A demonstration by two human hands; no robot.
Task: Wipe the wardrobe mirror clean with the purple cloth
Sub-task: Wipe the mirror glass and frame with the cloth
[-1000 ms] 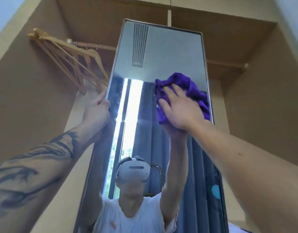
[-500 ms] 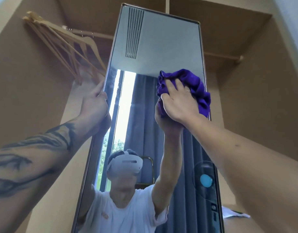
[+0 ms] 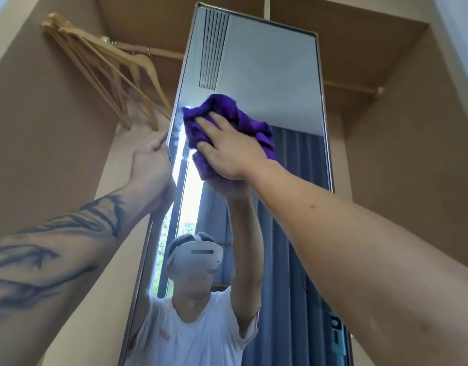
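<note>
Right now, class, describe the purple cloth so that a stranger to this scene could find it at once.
Find the tall framed mirror standing in the brown wardrobe. On its glass, about a third of the way down and close to the left edge, the right hand presses a bunched purple cloth. It is the only vivid purple thing here; the wooden hangers nearby are pale tan.

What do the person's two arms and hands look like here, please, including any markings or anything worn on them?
Both forearms are bare, with no sleeves, gloves, watch or rings visible. The left forearm carries dark tattoo linework, branch-like strokes running from near the wrist back toward the elbow. The left hand and right hand are unmarked, and the right forearm has no tattoo.
</note>
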